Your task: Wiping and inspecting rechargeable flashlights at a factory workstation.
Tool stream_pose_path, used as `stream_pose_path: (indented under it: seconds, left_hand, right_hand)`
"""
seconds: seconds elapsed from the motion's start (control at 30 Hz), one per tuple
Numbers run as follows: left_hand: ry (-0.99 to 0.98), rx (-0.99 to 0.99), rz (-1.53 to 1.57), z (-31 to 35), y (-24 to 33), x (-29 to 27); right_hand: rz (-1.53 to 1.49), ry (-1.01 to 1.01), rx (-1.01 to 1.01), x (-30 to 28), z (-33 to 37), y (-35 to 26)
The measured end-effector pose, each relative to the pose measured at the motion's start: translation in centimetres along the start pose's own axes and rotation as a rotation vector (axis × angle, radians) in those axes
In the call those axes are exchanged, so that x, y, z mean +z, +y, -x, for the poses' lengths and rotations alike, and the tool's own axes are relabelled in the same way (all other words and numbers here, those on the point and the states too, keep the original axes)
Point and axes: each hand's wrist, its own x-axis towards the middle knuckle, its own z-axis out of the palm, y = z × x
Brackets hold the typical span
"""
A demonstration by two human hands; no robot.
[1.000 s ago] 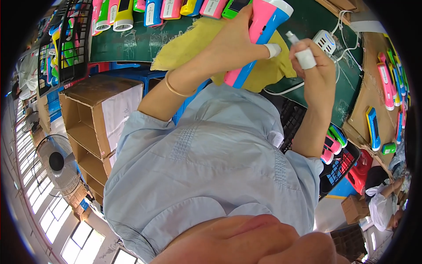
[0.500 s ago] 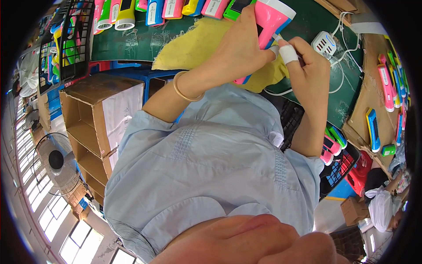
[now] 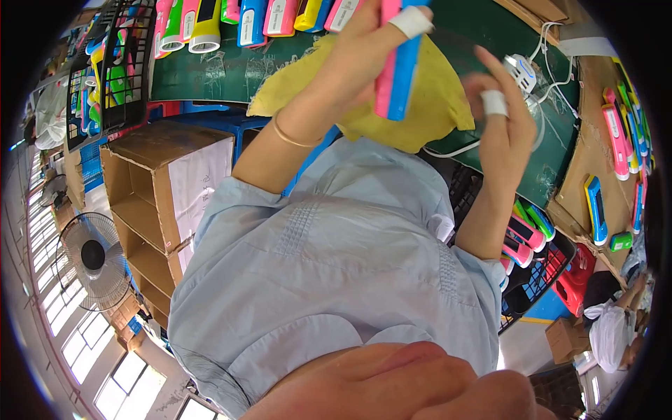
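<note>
- Your left hand (image 3: 350, 66) grips a pink and blue flashlight (image 3: 402, 77), its thumb, wrapped in white tape (image 3: 411, 23), laid across the body.
- The flashlight is held over a yellow cloth (image 3: 437, 98), one end pointing toward you; its other end runs out of view at the top.
- Your right hand (image 3: 507, 115) is raised, apart from the flashlight, with the index finger stretched out and a band of tape on another finger. Its fingertips are blurred, so you cannot tell whether they pinch anything.
- Just beside that hand sits a white charger (image 3: 521, 72) with white cables (image 3: 548, 38) on the green table (image 3: 553, 136).
- The cloth lies spread along the near side of the table.
- Beyond your left arm, a row of colourful flashlights (image 3: 281, 15) lines the far part of the table.
- On your left stand a black basket (image 3: 126, 98) of flashlights and an open cardboard shelf (image 3: 140, 178).
- On your right, more flashlights lie on brown cardboard (image 3: 570, 192), and another basket (image 3: 542, 276) holds several.
</note>
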Motion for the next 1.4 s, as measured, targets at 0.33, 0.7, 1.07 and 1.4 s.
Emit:
stream_pose_path:
  seconds: [0.33, 0.7, 1.07, 1.4]
  left_hand:
    - [0.199, -0.052, 0.169, -1.1, 0.2, 3.3]
    - [-0.035, -0.036, 0.193, -8.1, 0.9, -0.5]
    - [0.642, -0.111, -1.38, -27.6, 14.9, -27.2]
    - [0.244, 0.732, -1.373, -15.2, 13.2, -11.3]
  right_hand:
    - [-0.467, -0.358, 0.267, 3.0, -0.4, 2.2]
    - [-0.546, 0.229, 0.409, 0.2, -2.7, 4.1]
    - [-0.174, 0.869, -0.049, -13.9, -1.1, 6.7]
    - [-0.324, 0.052, 0.2, -4.9, -4.1, 3.5]
